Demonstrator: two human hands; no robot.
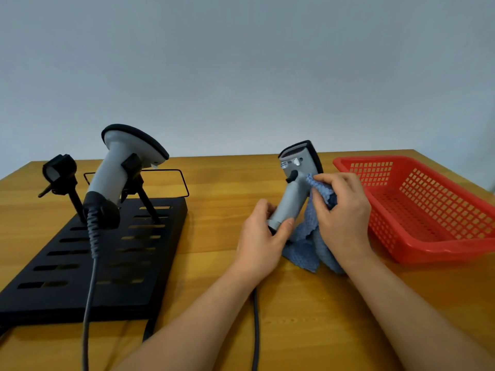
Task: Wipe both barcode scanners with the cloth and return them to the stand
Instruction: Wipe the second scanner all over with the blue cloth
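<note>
My left hand [263,238] grips the base of the handle of a grey barcode scanner [296,180], holding it upright above the table with its black-rimmed head on top. My right hand [341,210] holds a blue cloth [308,247] and presses it against the right side of the scanner's handle; the cloth hangs down to the table. A second grey scanner [126,162] sits in the right cradle of the black slotted stand [88,263] at the left. The stand's left cradle [59,172] holds nothing.
A red plastic basket [417,207] stands at the right, close to my right hand. Two grey cables [255,330] run off the front edge of the wooden table [214,236]. A pale wall rises behind.
</note>
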